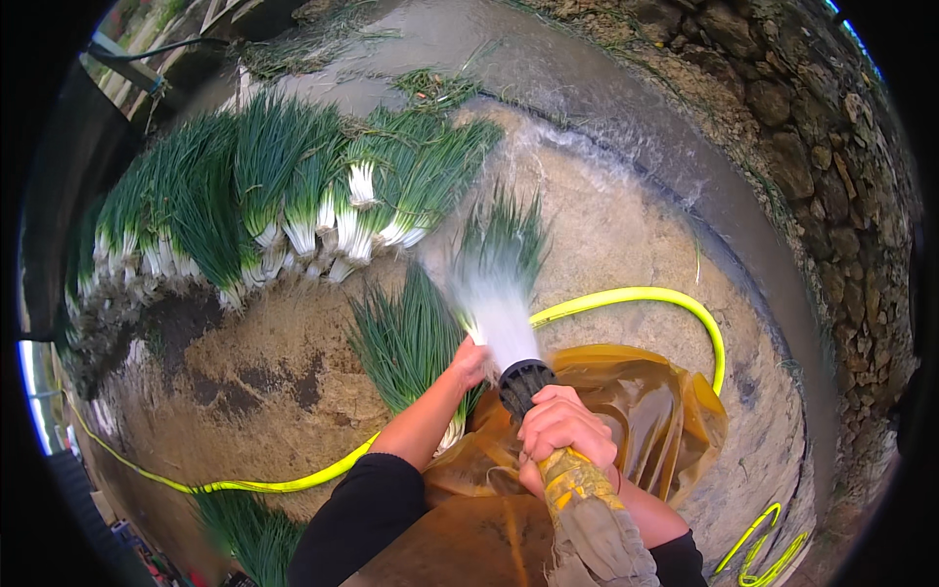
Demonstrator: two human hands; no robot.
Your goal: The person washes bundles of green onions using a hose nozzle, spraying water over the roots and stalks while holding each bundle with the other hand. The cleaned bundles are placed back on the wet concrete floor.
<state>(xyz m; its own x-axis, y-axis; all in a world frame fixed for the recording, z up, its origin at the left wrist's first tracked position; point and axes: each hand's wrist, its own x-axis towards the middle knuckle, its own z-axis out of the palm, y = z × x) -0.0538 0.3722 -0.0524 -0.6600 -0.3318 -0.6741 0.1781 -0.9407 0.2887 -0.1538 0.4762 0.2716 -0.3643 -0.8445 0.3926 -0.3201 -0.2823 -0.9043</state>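
Note:
My right hand (566, 429) is wrapped around a hose wand bound with yellow tape, just behind its black spray nozzle (525, 383). A white blast of water (502, 301) leaves the nozzle and hits a bunch of green onions (506, 227). My left hand (469, 362) grips that bunch near its white root end; spray hides much of its stalks. Close by my left forearm, another bunch of green onions (411, 337) lies on the wet ground, its white ends partly covered by the arm. A translucent amber apron (631, 396) spreads across my lap.
Many bunches of green onions (271, 176) form a long row at the left. More green leaves (249, 536) lie at lower left. A yellow hose (645, 295) loops over the concrete floor (601, 235). Beyond runs a water channel (733, 191) beside a stone wall (814, 147).

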